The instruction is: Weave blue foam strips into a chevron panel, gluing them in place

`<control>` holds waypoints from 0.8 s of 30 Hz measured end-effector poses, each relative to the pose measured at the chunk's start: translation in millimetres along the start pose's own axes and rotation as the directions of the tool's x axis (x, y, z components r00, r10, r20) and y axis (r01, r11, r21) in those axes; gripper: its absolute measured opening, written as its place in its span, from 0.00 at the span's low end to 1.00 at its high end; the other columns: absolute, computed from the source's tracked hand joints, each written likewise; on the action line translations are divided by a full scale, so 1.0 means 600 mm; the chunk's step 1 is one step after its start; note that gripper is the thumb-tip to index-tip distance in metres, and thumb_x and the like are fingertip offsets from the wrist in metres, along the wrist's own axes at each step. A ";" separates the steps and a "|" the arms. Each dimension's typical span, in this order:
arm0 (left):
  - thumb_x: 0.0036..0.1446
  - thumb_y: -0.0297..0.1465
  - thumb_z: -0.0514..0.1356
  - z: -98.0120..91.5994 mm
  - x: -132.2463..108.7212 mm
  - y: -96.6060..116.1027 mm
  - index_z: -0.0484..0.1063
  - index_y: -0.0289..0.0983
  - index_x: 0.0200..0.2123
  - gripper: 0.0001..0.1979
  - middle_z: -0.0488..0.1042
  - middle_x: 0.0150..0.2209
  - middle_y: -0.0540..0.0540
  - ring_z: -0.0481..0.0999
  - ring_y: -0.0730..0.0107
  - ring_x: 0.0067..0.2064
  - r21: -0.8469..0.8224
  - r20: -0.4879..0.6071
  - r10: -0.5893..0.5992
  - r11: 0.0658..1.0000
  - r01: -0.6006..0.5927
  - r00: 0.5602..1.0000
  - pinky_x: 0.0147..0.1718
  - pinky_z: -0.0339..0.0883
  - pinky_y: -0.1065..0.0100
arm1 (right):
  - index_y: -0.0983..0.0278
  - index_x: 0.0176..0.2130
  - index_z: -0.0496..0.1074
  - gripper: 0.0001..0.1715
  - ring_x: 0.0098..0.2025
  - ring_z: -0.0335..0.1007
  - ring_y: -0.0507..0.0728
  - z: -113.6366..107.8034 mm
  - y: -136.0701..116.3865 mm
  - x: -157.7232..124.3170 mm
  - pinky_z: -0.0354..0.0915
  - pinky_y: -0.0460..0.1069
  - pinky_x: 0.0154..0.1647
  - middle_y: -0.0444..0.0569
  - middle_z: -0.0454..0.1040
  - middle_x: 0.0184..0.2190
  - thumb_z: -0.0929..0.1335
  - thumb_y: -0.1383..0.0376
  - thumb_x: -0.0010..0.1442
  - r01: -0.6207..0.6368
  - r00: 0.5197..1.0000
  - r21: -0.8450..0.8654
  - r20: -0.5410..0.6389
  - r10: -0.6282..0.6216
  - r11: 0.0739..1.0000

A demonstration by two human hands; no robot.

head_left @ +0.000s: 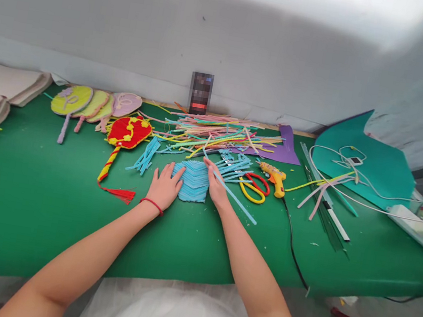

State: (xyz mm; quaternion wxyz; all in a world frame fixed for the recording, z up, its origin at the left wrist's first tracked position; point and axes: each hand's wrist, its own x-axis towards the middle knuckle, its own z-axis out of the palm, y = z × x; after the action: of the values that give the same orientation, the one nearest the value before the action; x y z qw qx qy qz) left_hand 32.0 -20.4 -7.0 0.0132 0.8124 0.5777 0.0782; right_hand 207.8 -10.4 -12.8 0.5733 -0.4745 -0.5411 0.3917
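A light-blue panel of pipe cleaners (192, 181), laid side by side in a zigzag pattern, lies flat on the green table. My left hand (164, 187), with a red cord round its wrist, rests on the panel's left edge, fingers spread. At the right edge is my right hand (217, 187), its fingers close together on a single blue pipe cleaner (242, 207) that sticks out down to the right; the exact grip is partly hidden. Loose blue pipe cleaners (147, 156) lie left of the panel, and more lie behind my right hand beside red-and-yellow-handled scissors (254, 190).
A yellow glue gun (275, 178) with a black cord lies at right. Behind is a heap of coloured pipe cleaners (215, 135) and a phone (200, 93). A red fan (129, 132) and several pale fans (71, 101) lie left. Teal sheet (375, 170) stands at right.
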 end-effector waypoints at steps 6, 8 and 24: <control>0.65 0.35 0.46 0.000 0.001 0.001 0.58 0.42 0.62 0.23 0.56 0.64 0.36 0.57 0.51 0.64 0.005 0.007 -0.001 1.000 0.001 1.000 0.59 0.50 0.44 | 0.61 0.53 0.67 0.34 0.61 0.59 0.56 -0.003 0.023 0.011 0.52 0.55 0.64 0.50 0.67 0.57 0.58 0.42 0.59 -0.052 0.998 0.010 -0.045 0.052 0.999; 0.64 0.35 0.46 -0.001 0.000 0.001 0.58 0.42 0.62 0.23 0.56 0.64 0.36 0.57 0.51 0.64 0.006 0.006 -0.005 1.000 0.005 1.000 0.59 0.50 0.44 | 0.61 0.53 0.68 0.34 0.61 0.60 0.56 -0.007 0.024 0.013 0.52 0.55 0.64 0.51 0.67 0.57 0.59 0.42 0.59 -0.055 0.997 0.031 -0.051 0.057 0.998; 0.65 0.36 0.45 0.000 0.000 0.000 0.57 0.43 0.62 0.23 0.55 0.64 0.36 0.56 0.52 0.64 0.031 0.020 -0.004 1.000 0.004 1.000 0.59 0.48 0.44 | 0.62 0.49 0.70 0.34 0.60 0.61 0.58 -0.032 0.043 0.028 0.52 0.56 0.64 0.52 0.70 0.54 0.60 0.41 0.57 -0.097 0.991 0.077 -0.090 0.104 0.992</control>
State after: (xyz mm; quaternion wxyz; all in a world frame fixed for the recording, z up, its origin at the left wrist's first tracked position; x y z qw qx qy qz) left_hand 32.1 -20.3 -6.8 0.0066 0.8121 0.5803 0.0610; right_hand 230.1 9.9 -32.8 0.5943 -0.4979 -0.4746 0.4167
